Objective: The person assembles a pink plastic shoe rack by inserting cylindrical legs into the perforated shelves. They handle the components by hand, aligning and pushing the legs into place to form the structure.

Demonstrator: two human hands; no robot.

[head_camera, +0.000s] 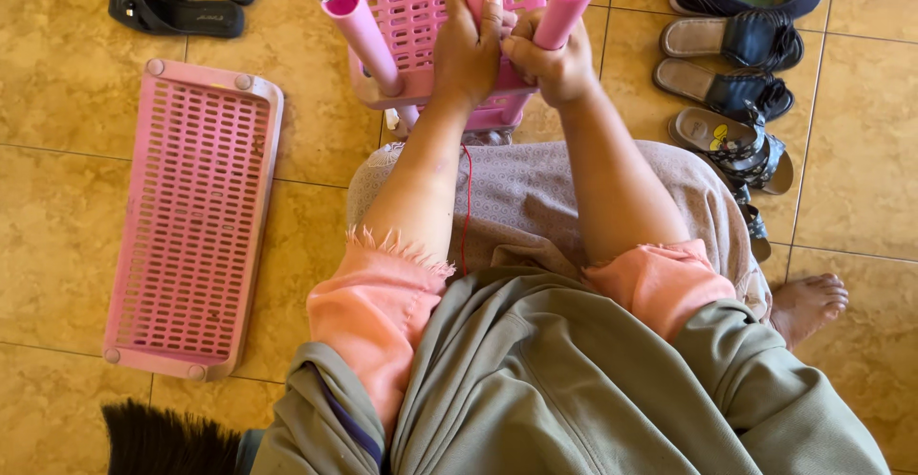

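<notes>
Your left hand (466, 54) and right hand (553, 62) each keep a closed grip on the pink slotted plastic shelf (421, 6) held over your lap, among its smooth round tube legs (361, 30); a second, flat perforated pink shelf (191, 217) lies on the glossy tiled floor (57, 245) to your left; sandals (732, 88) line the right.

two pink shelf trays (194, 217), three pink tubes (359, 30), six sandals (732, 40).
</notes>
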